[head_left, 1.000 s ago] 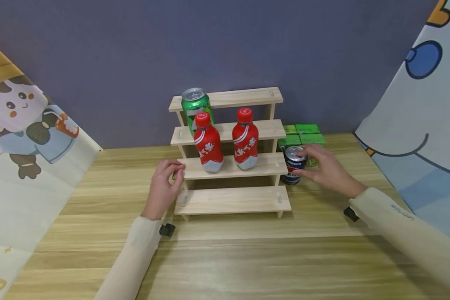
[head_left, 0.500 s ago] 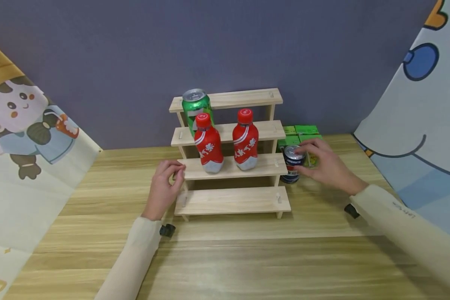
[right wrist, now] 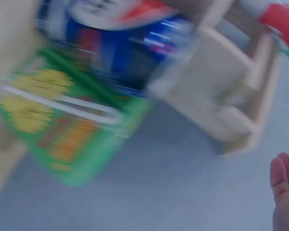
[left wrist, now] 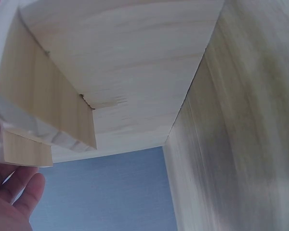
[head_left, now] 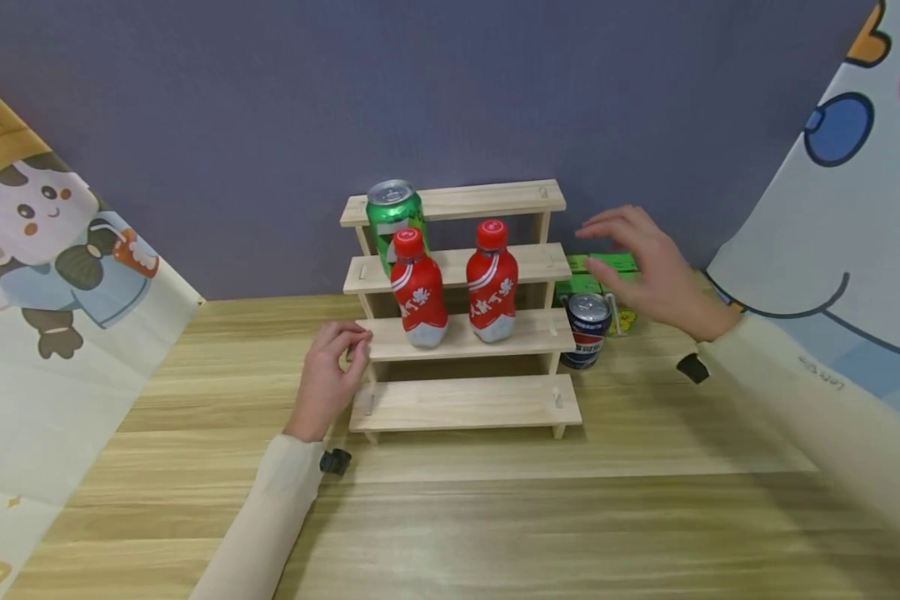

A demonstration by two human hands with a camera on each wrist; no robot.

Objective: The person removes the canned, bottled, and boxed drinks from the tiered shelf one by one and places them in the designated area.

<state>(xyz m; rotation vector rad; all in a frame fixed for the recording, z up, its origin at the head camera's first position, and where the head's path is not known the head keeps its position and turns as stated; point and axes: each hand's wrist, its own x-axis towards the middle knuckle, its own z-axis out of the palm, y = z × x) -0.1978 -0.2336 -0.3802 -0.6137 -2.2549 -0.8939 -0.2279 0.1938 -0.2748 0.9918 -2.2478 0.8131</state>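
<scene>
My left hand (head_left: 328,375) grips the left end of a stepped wooden shelf (head_left: 465,404) at its second tier from the front; its fingertips also show at that board in the left wrist view. Two red-capped bottles (head_left: 419,300) stand on this tier, and a green can (head_left: 395,218) stands behind the left one. To the right of the shelf, a dark blue soda can (head_left: 587,332) stands upright on the table. Above and right of it my right hand (head_left: 648,271) is raised, thumb and fingers spread apart, holding nothing.
Several green drink cartons (head_left: 579,280) stand behind the blue can, one with a white straw (right wrist: 62,106) on its side. A dark wall (head_left: 270,150) rises behind the shelf. Printed cartoon panels (head_left: 795,225) flank the wooden table (head_left: 450,517).
My right hand has let go of the blue can and moved up and away from it. The can stays beside the shelf. My left hand has kept its place.
</scene>
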